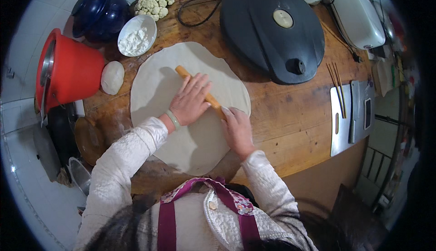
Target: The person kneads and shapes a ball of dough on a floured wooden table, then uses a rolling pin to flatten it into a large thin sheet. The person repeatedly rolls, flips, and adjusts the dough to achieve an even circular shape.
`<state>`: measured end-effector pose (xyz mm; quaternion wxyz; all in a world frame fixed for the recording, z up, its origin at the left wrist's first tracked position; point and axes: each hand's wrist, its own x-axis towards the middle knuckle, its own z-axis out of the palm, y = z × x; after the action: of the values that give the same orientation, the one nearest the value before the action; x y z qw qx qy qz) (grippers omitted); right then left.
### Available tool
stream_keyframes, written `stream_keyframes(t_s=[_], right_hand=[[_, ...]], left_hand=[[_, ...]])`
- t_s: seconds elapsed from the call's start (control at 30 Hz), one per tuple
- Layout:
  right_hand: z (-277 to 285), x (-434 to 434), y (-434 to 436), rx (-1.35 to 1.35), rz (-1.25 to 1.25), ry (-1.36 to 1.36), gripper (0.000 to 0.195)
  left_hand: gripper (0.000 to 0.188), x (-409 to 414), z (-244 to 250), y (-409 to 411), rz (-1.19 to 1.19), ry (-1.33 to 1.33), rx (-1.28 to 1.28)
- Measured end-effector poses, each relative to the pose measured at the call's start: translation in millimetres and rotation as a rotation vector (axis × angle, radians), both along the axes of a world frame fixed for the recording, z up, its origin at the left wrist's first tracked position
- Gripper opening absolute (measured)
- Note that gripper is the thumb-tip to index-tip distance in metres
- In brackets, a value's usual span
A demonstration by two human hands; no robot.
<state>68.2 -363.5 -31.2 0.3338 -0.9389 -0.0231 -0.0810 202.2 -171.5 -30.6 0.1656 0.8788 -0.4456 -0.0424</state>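
A wide, thin sheet of rolled dough (204, 142) lies on the wooden table before me. Across it, slanting from upper left to lower right, rests a wooden rolling pin (213, 100). My left hand (191, 101) is laid over the pin's middle, palm down, fingers fairly straight. At the lower right end of the pin, my right hand (237, 128) has its fingers curled around the wood. A ball of dough (112, 77) sits left of the sheet, and a white bowl of flour (137, 36) stands at the sheet's upper left.
A red plastic bucket (80, 72), a dark blue pot (102, 16) and cauliflower (154, 5) stand at the left and back. A dark electric griddle (272, 36) fills the upper right. Several thin sticks (339, 91) and a cleaver (356, 111) lie on a metal board (335, 142) at the right edge.
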Motion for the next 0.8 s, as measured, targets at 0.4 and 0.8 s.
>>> stream_keyframes(t_s=[0.4,0.8], right_hand=[[-6.7,63.7,-38.6,-0.228,-0.131,0.016,0.047],[-12.5,81.4,-49.6,-0.376,-0.162,0.11,0.048]], left_hand=[[0.044,95.9,-40.5,-93.3,0.388,-0.129,-0.175],[0.037,155.1,-50.3,-101.1,0.47,-0.155,-0.273]])
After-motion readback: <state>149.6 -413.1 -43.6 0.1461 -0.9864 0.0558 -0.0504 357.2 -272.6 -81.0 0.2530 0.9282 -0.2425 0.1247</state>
